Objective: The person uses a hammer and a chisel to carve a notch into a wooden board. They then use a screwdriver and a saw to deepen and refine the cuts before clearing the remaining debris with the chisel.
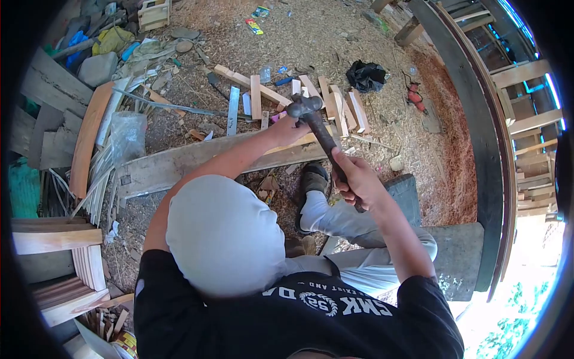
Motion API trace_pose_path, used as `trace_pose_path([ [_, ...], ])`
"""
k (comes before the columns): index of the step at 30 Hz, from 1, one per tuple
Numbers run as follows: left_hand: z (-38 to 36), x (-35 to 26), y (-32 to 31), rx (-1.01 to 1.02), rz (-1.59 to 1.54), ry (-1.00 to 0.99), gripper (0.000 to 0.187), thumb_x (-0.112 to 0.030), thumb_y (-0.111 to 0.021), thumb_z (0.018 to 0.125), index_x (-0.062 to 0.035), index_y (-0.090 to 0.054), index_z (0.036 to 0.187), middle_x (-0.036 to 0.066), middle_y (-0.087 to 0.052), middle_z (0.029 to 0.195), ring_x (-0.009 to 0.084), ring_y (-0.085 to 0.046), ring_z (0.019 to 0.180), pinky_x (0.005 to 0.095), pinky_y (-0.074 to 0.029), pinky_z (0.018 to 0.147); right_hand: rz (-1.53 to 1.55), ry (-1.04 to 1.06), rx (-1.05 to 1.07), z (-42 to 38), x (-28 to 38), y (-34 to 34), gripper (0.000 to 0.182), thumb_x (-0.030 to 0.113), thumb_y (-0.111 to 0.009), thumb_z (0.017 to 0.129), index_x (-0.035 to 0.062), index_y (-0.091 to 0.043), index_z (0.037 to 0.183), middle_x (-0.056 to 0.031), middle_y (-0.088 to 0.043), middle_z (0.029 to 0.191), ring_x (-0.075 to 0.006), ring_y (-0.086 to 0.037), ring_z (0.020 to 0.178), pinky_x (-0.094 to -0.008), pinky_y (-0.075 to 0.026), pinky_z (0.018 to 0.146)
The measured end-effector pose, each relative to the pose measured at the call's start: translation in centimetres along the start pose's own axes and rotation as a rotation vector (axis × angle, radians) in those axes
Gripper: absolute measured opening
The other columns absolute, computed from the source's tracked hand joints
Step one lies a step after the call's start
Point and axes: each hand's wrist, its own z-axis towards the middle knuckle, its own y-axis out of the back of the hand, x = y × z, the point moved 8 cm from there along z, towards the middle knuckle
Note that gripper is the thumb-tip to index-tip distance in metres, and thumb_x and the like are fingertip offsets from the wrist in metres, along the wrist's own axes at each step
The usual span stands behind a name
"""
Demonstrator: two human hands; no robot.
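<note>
My right hand (357, 181) is closed around the handle of a hammer (326, 142), which slants up and to the left. The hammer's head is in front of part of my left hand (288, 130). That hand reaches to the long plank (179, 160), its fingers bent together beside a pale wood strip (302, 141). What the left fingers hold, if anything, is hidden behind the hammer head. Just beyond lie several short wood pieces (338, 110), some leaning on a longer wooden bar (236, 76).
A metal strip (233, 110) lies left of the wood pieces. Farther off are a black plastic bag (366, 76) and a red tool (415, 97). Stacked slatted wood (86, 269) stands at the left, and a long dark beam (478, 78) curves along the right. A white, cap-like dome (224, 236) blocks the centre.
</note>
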Motion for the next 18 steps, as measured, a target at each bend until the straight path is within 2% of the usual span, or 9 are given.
trace_pose_path([
  [1,0.6,1.7,-0.4,-0.092,-0.015,0.005,0.053,-0.057,-0.063,0.104,-0.0052,-0.073,0.104,0.008,-0.071,0.087,0.0195,-0.065,0.083,0.0402,-0.049,0.073,0.063,-0.02,0.003,-0.1,-0.2,-0.1,0.06,0.065,-0.055,0.106,0.0094,-0.057,0.082,0.0026,-0.045,0.056,-0.0096,-0.041,0.038,-0.0282,-0.032,0.036],
  [4,1.1,4.2,-0.6,-0.062,-0.046,0.141,0.047,-0.052,-0.065,0.103,-0.0055,-0.073,0.098,0.006,-0.07,0.083,0.017,-0.062,0.078,0.038,-0.048,0.071,0.211,0.113,-0.104,0.6,-1.6,1.1,0.058,0.061,-0.055,0.107,0.008,-0.057,0.083,0.001,-0.047,0.055,-0.0104,-0.041,0.037,-0.0284,-0.031,0.035],
  [5,1.3,4.4,-0.2,-0.064,-0.063,0.109,0.044,-0.046,-0.065,0.105,-0.0052,-0.071,0.091,0.0,-0.062,0.074,0.0134,-0.054,0.07,0.0346,-0.044,0.068,0.309,0.102,-0.102,1.0,-2.7,1.7,0.056,0.059,-0.055,0.108,0.0078,-0.058,0.085,0.0002,-0.049,0.057,-0.0109,-0.042,0.038,-0.0281,-0.033,0.035],
  [6,0.9,4.2,0.3,-0.058,-0.064,0.114,0.044,-0.046,-0.065,0.105,-0.0052,-0.071,0.091,0.0,-0.062,0.074,0.0134,-0.054,0.07,0.0346,-0.044,0.068,0.314,0.096,-0.103,1.6,-3.8,2.2,0.056,0.059,-0.055,0.108,0.0078,-0.058,0.085,0.0002,-0.049,0.057,-0.0109,-0.042,0.038,-0.0281,-0.033,0.035],
  [8,0.5,2.3,1.6,-0.035,-0.121,-0.052,0.044,-0.042,-0.063,0.108,-0.0048,-0.068,0.085,-0.005,-0.051,0.066,0.0118,-0.046,0.063,0.0328,-0.042,0.065,0.358,0.092,-0.233,2.9,-6.9,4.2,0.053,0.061,-0.055,0.107,0.0102,-0.06,0.092,0.001,-0.049,0.059,-0.0122,-0.045,0.04,-0.0282,-0.035,0.037],
  [10,0.6,4.2,1.9,-0.003,-0.185,-0.102,0.038,-0.036,-0.058,0.112,-0.0062,-0.064,0.089,-0.006,-0.05,0.074,0.0094,-0.045,0.07,0.0301,-0.042,0.069,0.336,0.087,-0.286,5.4,-10.4,6.1,0.046,0.054,-0.056,0.108,0.0105,-0.06,0.093,0.0001,-0.051,0.062,-0.0135,-0.048,0.043,-0.03,-0.037,0.039],
  [12,0.2,3.9,2.6,-0.099,-0.338,-0.27,0.036,-0.032,-0.046,0.117,-0.0068,-0.055,0.093,-0.002,-0.053,0.086,0.0125,-0.052,0.085,0.0318,-0.046,0.085,0.344,-0.054,-0.449,7.8,-15.4,8.2,0.039,0.047,-0.06,0.107,0.0106,-0.058,0.093,-0.0013,-0.054,0.066,-0.0152,-0.05,0.048,-0.0327,-0.041,0.042],
  [13,-0.2,3.2,3.0,-0.074,-0.285,-0.249,0.036,-0.033,-0.041,0.119,-0.0059,-0.056,0.1,0.002,-0.058,0.098,0.0144,-0.055,0.099,0.0323,-0.045,0.097,0.457,-0.084,-0.479,9.4,-17.8,8.5,0.036,0.042,-0.062,0.107,0.0108,-0.057,0.091,-0.0027,-0.054,0.069,-0.0168,-0.051,0.052,-0.0346,-0.043,0.045],
  [18,-1.0,2.7,2.3,-0.086,-0.313,-0.196,0.038,-0.037,-0.037,0.119,-0.0065,-0.058,0.112,0.005,-0.062,0.108,0.017,-0.059,0.111,0.0353,-0.044,0.106,0.648,-0.244,-0.588,16.7,-27.1,10.9,0.037,0.041,-0.061,0.106,0.011,-0.052,0.087,-0.0035,-0.05,0.067,-0.0179,-0.049,0.052,-0.0345,-0.043,0.046],
])
